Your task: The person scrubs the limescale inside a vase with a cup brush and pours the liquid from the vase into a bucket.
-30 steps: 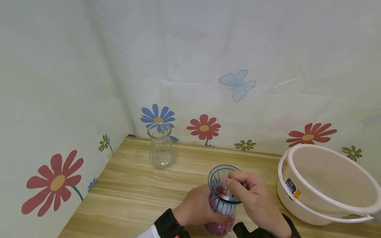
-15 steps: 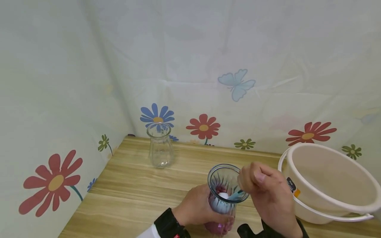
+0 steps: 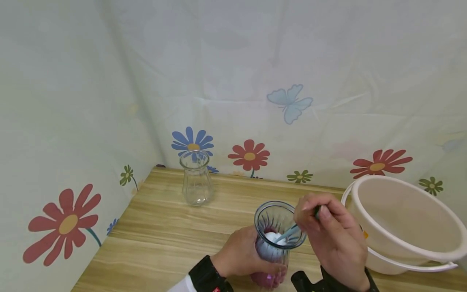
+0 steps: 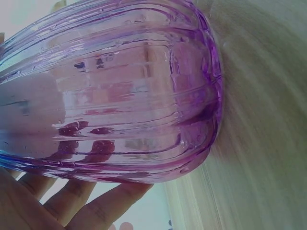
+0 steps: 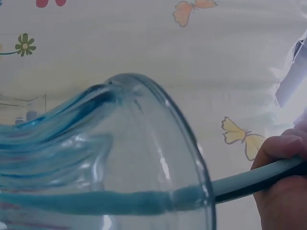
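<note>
My left hand point(image 3: 242, 253) grips a ribbed glass vase point(image 3: 269, 256), blue at the flared rim and purple at the base. In the left wrist view several of its fingers point(image 4: 108, 206) lie along the side of the vase, whose base is next to the wood tabletop. With my right hand point(image 3: 333, 237) I hold the teal handle point(image 5: 256, 179) of a cleaning brush, right of the vase's mouth. The handle slants down through the opening to a rounded white head point(image 3: 271, 238) inside the vase. The glass and left hand partly hide that head.
A clear glass vase point(image 3: 197, 184) stands at the back left of the wood table point(image 3: 146, 239). To the right is a pale pink bucket point(image 3: 383, 259) with its handle lowered, close to my right hand. A flower-printed curtain point(image 3: 233, 81) borders the table behind and left.
My right hand has moved up and right from over the vase's mouth, its grip turned. More of the brush's teal handle and white head now shows. The left hand and vase stay in place.
</note>
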### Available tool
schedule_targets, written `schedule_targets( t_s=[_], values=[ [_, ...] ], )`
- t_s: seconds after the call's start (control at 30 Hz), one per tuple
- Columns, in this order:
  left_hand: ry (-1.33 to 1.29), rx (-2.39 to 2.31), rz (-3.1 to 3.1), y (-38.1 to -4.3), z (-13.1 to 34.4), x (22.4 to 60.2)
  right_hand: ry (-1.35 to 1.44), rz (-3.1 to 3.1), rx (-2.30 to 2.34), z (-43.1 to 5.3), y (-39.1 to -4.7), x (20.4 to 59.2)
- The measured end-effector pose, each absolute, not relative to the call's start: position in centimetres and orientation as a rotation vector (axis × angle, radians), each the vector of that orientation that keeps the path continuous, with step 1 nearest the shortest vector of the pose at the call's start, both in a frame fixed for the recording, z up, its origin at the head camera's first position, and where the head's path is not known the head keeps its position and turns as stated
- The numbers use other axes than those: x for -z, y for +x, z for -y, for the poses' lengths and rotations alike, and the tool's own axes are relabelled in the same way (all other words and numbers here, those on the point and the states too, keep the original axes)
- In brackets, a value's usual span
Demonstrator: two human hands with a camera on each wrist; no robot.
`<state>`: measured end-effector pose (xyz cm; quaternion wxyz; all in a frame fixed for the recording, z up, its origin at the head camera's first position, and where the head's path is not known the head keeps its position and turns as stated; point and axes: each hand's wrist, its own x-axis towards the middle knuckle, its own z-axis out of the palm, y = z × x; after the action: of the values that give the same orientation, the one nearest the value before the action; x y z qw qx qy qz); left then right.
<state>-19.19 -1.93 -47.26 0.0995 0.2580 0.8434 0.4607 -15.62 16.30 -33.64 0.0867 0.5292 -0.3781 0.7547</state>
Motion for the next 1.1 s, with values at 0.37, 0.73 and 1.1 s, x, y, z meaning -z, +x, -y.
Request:
schedule_targets(
  t_s=[0.37, 0.73, 1.1],
  values=[
    [0.772, -1.353, -2.509, -19.31, 1.91, 47.62, 1.436, 1.434, -2.022, -15.89, -15.85, 34.20],
    [0.768, -1.390, -2.425, -19.44, 2.00, 47.66, 1.130, 2.049, -1.852, -15.75, -15.47, 34.20],
    [0.808, -1.373, -2.462, -19.48, 2.12, 47.61, 1.120, 2.209, -1.709, -15.64, -15.38, 34.40]
  ],
)
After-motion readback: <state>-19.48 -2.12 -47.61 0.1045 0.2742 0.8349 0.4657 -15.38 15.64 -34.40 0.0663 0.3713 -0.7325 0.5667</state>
